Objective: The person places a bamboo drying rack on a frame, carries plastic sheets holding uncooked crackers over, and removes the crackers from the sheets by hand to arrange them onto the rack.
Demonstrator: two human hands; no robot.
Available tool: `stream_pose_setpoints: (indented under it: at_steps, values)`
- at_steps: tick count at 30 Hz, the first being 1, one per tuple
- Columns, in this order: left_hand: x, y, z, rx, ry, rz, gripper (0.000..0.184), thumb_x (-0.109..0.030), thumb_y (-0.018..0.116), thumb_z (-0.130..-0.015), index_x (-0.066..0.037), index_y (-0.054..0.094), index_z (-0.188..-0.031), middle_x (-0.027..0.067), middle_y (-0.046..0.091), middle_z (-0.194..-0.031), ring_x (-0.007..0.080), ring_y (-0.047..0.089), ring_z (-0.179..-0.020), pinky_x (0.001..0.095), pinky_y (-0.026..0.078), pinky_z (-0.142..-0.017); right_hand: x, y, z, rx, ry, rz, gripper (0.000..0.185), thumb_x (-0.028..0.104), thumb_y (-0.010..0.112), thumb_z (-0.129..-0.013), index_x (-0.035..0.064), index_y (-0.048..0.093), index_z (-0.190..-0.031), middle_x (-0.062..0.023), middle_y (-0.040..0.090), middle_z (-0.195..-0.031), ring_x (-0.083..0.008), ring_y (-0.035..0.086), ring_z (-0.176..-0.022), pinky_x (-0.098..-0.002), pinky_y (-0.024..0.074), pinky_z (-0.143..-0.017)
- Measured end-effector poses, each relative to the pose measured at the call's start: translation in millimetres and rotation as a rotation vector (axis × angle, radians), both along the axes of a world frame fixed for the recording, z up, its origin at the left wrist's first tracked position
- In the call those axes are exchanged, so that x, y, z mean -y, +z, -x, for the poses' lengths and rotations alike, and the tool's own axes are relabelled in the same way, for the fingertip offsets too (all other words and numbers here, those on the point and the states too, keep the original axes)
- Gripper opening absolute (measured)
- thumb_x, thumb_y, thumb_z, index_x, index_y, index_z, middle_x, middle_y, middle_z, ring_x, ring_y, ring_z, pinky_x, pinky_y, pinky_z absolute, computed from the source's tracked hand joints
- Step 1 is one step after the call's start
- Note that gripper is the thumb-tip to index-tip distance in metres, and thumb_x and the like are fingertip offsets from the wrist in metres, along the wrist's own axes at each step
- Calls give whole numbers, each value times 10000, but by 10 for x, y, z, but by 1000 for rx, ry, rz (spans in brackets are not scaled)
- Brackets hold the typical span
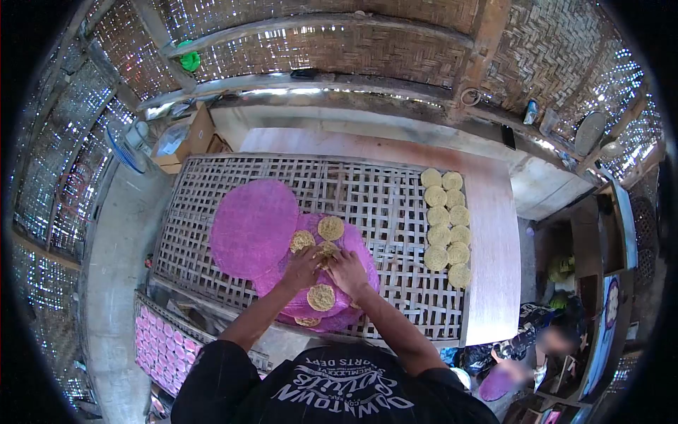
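Observation:
My left hand [304, 267] and my right hand [346, 271] meet at the edges of a round, yellowish noodle-like cake [328, 249], fingers curled onto it from both sides. It lies over a pink mesh sheet [364, 258]. Around my hands, similar cakes rest on the pink mesh: one [330, 227] just beyond, one [302, 241] to the left, and one [320, 297] closer to my body. Another cake [308, 321] lies at the sheet's near edge. My fingertips are partly hidden.
A round pink mesh piece [256, 227] lies on the left of the woven bamboo rack [395, 268]. Several pale cakes [438, 235] form two columns at the rack's right. A tray of pink rounds [162, 346] stands lower left. Another person [522, 353] sits lower right.

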State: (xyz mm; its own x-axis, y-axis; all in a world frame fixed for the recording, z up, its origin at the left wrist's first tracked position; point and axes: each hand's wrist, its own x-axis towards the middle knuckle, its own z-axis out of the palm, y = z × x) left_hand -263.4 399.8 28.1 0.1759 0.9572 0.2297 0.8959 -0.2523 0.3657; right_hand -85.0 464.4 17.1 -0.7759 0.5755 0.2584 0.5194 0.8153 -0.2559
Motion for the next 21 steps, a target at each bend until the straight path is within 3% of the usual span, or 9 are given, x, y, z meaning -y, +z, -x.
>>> stream_pose_setpoints:
  at_steps: [3,4,7,8,11,12,15,18,21]
  values:
    - [-70,-38,13,0,-13,-67,339,-82,665,-721,-69,628,-1058,110,586,-1153,328,545,-1102,455,464,-914,-83,13,71,156,64,-111,216,284,640,-826,81,659,-901,-76,603,-981,-257,567,-993,-416,413,-864]
    - [-91,-49,-4,-5,-15,-95,314,-85,663,-726,-66,627,-1038,108,589,-1148,327,547,-1098,456,467,-899,-125,-19,72,25,53,-111,199,258,649,-795,64,649,-838,-76,615,-900,-281,593,-914,-424,450,-788]
    - [-204,86,-71,49,78,-21,212,-104,646,-757,-62,621,-964,112,607,-1100,315,561,-1068,449,468,-862,-238,8,79,-169,-171,233,232,275,648,-801,45,627,-818,-101,632,-849,-327,615,-826,-438,472,-685]
    - [-245,201,-128,58,97,-145,163,-134,628,-796,-61,615,-941,130,629,-1018,319,600,-970,457,469,-838,-305,62,35,-294,-216,453,244,276,637,-822,34,633,-850,-137,642,-840,-324,624,-756,-429,482,-634]
    - [-440,267,-263,161,104,-202,153,-137,605,-832,-63,604,-965,142,640,-960,341,620,-867,466,484,-801,-272,450,-188,-776,-192,894,234,254,627,-861,31,635,-932,-121,645,-846,-253,630,-773,-399,487,-643]
    - [-494,300,-349,216,113,-209,183,-145,605,-842,-59,598,-1004,149,641,-954,345,624,-855,465,490,-790,-414,106,-252,-655,-202,673,245,219,601,-895,9,619,-1020,-94,629,-849,-192,619,-771,-348,500,-617]
    - [-605,356,-735,414,195,-169,287,-162,610,-865,-47,571,-1125,169,643,-945,350,634,-840,457,507,-769,-619,116,-507,-728,-352,1206,307,258,510,-955,-24,628,-975,-87,617,-772,-198,600,-673,-307,486,-616]
    - [-621,171,-976,617,283,-11,488,-156,649,-857,-27,488,-1299,195,629,-1032,356,633,-924,431,519,-807,-691,285,-841,-704,-302,1253,291,234,453,-971,-10,600,-1034,-76,625,-818,-159,607,-687,-306,503,-584]
    - [-563,226,-1318,577,219,-220,519,-140,666,-837,-16,477,-1304,209,593,-1139,379,600,-1012,450,498,-866,-711,269,-1221,-755,-343,1309,293,235,435,-970,4,599,-1042,-82,634,-856,-162,620,-719,-316,518,-604]
